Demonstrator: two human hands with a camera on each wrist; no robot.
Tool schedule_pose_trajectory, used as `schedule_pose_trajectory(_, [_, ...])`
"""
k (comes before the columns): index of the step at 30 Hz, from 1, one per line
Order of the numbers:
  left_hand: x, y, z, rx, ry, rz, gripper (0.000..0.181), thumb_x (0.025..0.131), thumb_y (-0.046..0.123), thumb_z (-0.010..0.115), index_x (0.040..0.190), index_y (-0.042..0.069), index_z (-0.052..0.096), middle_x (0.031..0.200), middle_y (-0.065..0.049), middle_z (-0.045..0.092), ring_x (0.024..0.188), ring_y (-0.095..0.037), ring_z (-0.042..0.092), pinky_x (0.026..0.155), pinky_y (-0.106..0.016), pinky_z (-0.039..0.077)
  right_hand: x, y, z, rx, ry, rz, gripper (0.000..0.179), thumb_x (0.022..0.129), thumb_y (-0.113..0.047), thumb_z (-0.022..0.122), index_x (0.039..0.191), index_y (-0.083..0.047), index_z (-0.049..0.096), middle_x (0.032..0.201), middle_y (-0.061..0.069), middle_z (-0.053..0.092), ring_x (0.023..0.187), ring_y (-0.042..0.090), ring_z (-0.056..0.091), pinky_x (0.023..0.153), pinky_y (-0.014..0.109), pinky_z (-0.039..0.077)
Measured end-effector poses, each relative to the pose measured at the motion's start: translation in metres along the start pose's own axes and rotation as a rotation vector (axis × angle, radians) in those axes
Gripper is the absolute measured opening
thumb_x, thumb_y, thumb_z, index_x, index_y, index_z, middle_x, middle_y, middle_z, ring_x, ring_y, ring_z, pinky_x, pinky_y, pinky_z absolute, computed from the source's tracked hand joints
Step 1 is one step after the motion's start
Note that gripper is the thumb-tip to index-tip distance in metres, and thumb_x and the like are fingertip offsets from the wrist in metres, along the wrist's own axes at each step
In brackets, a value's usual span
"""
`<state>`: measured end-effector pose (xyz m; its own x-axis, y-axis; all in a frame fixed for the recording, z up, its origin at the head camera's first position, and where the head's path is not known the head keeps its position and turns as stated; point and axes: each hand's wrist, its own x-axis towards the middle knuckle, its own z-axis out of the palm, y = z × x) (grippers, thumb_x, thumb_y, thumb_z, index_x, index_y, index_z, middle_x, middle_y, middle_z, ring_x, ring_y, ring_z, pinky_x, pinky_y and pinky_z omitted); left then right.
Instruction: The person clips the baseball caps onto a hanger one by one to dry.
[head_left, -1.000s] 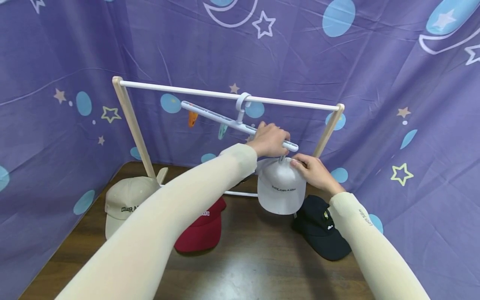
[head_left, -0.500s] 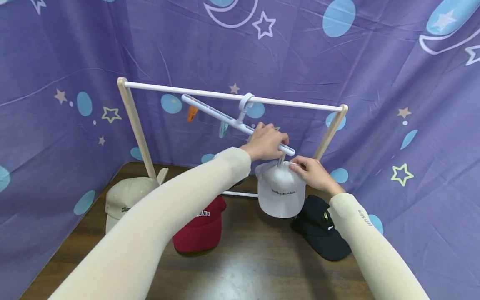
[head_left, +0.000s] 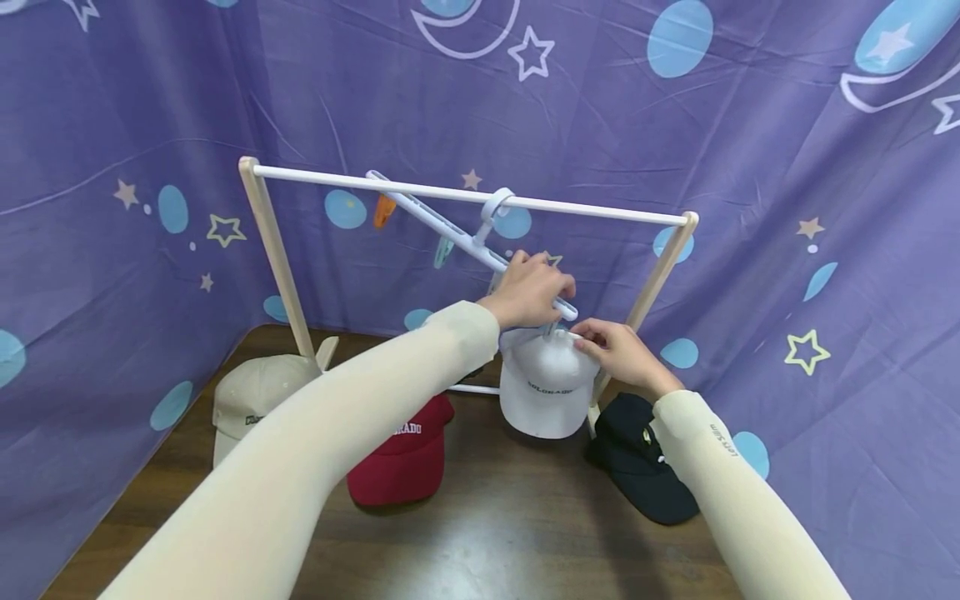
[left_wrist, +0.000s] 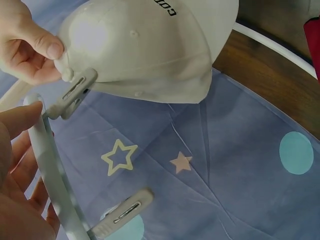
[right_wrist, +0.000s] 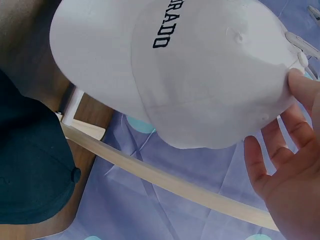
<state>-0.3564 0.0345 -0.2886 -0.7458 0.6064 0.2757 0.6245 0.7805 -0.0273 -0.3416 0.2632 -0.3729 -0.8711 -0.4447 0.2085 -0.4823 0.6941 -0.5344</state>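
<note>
Behind a dark wooden desk hangs a purple cloth; on the desk stands a wood-and-white rack. The left sleeve slants inward across a red cap, leaving "RADO" readable; the right sleeve, marked "Let's Slim", rises past a black cap. A pale hanger hooks over the rack's top rod, tilted. Below its near end, above the desk, is a white cap lettered "COLORADO". The left hand's fingers curl round the hanger; the right hand pinches the cap's crown between thumb and fingers. A grey clip on the hanger touches that crown.
</note>
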Motion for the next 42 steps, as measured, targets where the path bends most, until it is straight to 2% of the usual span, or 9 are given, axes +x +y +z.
schedule_pose_trajectory(5, [-0.004,-0.003,0.004,-0.01,0.007,0.009,0.032,0.095,0.032,0.078,0.127,0.028,0.075,0.121,0.011,0.075,0.116,-0.02,0.057,0.105,-0.044,0.036,-0.001,0.001,0.005,-0.004,-0.01,-0.016,0.025,0.107,-0.016,0.066,0.131,-0.009,0.071,0.114,0.009,0.075,0.099,0.025,0.068,0.087,0.046,0.056])
schedule_pose_trajectory(8, [-0.009,-0.006,0.007,-0.024,0.025,0.04,0.032,0.096,0.03,0.077,0.128,0.028,0.075,0.124,0.011,0.074,0.115,-0.02,0.056,0.103,-0.042,0.038,-0.001,0.003,0.007,-0.018,-0.021,-0.021,0.027,0.107,-0.015,0.066,0.133,-0.009,0.07,0.115,0.01,0.074,0.104,0.026,0.069,0.091,0.048,0.057])
schedule_pose_trajectory(16, [-0.022,-0.014,0.014,-0.079,0.175,0.161,0.035,0.095,0.025,0.079,0.13,0.025,0.074,0.131,0.006,0.07,0.114,-0.021,0.055,0.096,-0.039,0.042,-0.003,0.007,0.011,-0.016,-0.008,-0.042,0.029,0.106,-0.014,0.067,0.134,-0.006,0.069,0.116,0.012,0.074,0.107,0.03,0.07,0.096,0.054,0.056])
schedule_pose_trajectory(22, [-0.035,-0.02,0.016,-0.128,0.217,0.215,0.035,0.093,0.02,0.08,0.128,0.022,0.075,0.127,0.003,0.072,0.115,-0.023,0.056,0.097,-0.04,0.046,-0.003,0.008,0.013,-0.01,-0.007,-0.062,0.03,0.106,-0.014,0.066,0.135,-0.005,0.069,0.118,0.014,0.074,0.11,0.032,0.07,0.098,0.058,0.055])
schedule_pose_trajectory(25, [-0.043,-0.024,0.016,-0.156,0.197,0.207,0.034,0.094,0.02,0.08,0.128,0.022,0.076,0.127,0.004,0.073,0.113,-0.023,0.057,0.096,-0.039,0.047,-0.003,0.008,0.014,-0.016,-0.007,-0.059,0.031,0.107,-0.014,0.065,0.136,-0.005,0.068,0.12,0.014,0.073,0.111,0.032,0.069,0.099,0.059,0.054])
schedule_pose_trajectory(32, [-0.066,-0.038,0.019,-0.207,0.135,0.15,0.033,0.096,0.02,0.079,0.129,0.021,0.076,0.13,0.006,0.073,0.122,-0.022,0.058,0.106,-0.042,0.045,-0.005,0.004,0.015,0.002,-0.005,-0.032,0.034,0.106,-0.013,0.066,0.139,-0.004,0.066,0.126,0.016,0.073,0.116,0.035,0.068,0.102,0.057,0.052])
schedule_pose_trajectory(42, [-0.1,-0.07,0.037,-0.263,0.145,0.071,0.03,0.096,0.02,0.079,0.125,0.019,0.077,0.122,0.003,0.076,0.109,-0.022,0.06,0.097,-0.041,0.047,-0.011,0.003,0.019,0.026,-0.007,-0.014,0.042,0.107,-0.017,0.066,0.147,-0.006,0.061,0.141,0.017,0.065,0.129,0.037,0.062,0.108,0.059,0.048])
